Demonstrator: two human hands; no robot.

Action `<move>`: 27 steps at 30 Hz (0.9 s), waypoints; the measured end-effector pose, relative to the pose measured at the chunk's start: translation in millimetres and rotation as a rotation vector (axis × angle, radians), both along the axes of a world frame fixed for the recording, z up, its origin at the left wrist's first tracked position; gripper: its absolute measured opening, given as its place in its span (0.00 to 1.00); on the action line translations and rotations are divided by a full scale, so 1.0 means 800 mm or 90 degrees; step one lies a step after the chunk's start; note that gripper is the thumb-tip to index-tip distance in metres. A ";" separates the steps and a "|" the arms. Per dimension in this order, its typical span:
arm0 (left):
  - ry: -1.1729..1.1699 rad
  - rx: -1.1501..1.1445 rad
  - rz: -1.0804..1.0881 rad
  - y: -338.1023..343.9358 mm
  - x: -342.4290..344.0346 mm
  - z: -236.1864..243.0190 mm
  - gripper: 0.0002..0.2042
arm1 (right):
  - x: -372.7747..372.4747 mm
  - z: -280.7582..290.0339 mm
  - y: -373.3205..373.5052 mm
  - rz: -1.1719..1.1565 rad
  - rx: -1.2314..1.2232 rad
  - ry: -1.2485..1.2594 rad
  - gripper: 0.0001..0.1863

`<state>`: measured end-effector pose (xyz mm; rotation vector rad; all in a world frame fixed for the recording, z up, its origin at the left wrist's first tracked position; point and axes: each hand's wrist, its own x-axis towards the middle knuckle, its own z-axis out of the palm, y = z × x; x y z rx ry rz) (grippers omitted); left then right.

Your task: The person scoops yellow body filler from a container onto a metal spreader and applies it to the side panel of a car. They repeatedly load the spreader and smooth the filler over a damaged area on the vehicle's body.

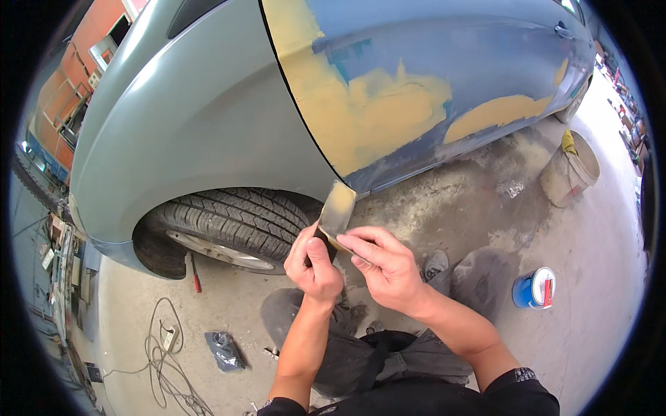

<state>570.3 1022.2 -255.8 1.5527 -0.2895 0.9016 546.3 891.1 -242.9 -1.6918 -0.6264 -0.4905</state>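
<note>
My left hand [316, 270] is closed around the dark handle of a putty knife [338, 208], whose wide blade points away from me and is smeared with yellowish filler. My right hand [388, 267] pinches a thin flat piece [343, 247], seen nearly edge-on, against the lower part of the blade; its kind is mostly hidden by my fingers. Just beyond the blade tip is a car door [485, 41], blue-grey with broad patches of yellow filler [388, 111]. Left of the door, the greenish-grey fender [201, 104] arches over a tire [236, 218].
A dirty bucket [570, 173] with a yellow cloth on its rim stands at the right, beyond a blue can [534, 288]. On the concrete floor lie a red-handled screwdriver [196, 277], a dark plastic bag [225, 351] and a tangled cable [161, 360]. Shelving lines the far left.
</note>
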 end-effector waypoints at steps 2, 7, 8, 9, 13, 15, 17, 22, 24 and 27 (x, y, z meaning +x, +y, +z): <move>-0.011 -0.048 0.010 0.004 0.002 0.001 0.18 | 0.007 0.000 -0.009 0.067 0.020 0.108 0.14; -0.038 -0.264 -0.060 0.000 -0.007 0.005 0.21 | 0.058 0.039 -0.047 0.193 0.674 0.413 0.21; 0.018 -0.319 -0.094 -0.002 -0.008 0.005 0.21 | 0.064 0.047 -0.054 0.260 0.727 0.343 0.22; 0.073 -0.340 -0.130 -0.005 -0.007 0.006 0.21 | 0.068 0.051 -0.056 0.357 0.776 0.261 0.22; 0.187 -0.410 -0.217 -0.014 -0.002 0.009 0.21 | 0.059 0.048 -0.047 0.309 0.583 0.348 0.19; 0.188 -0.415 -0.214 -0.011 -0.002 0.012 0.21 | 0.048 0.040 -0.053 0.203 0.224 0.353 0.17; 0.184 -0.417 -0.176 -0.009 -0.001 0.012 0.22 | 0.042 0.034 -0.059 0.062 -0.020 0.229 0.16; 0.116 -0.271 -0.021 -0.013 -0.001 -0.001 0.21 | 0.029 0.026 -0.045 -0.004 0.243 0.343 0.15; 0.036 -0.108 0.021 -0.019 -0.002 -0.007 0.20 | 0.029 0.026 -0.031 -0.028 0.299 0.321 0.14; -0.084 0.049 0.008 -0.019 -0.001 -0.012 0.18 | 0.026 0.026 -0.014 -0.098 0.196 0.153 0.14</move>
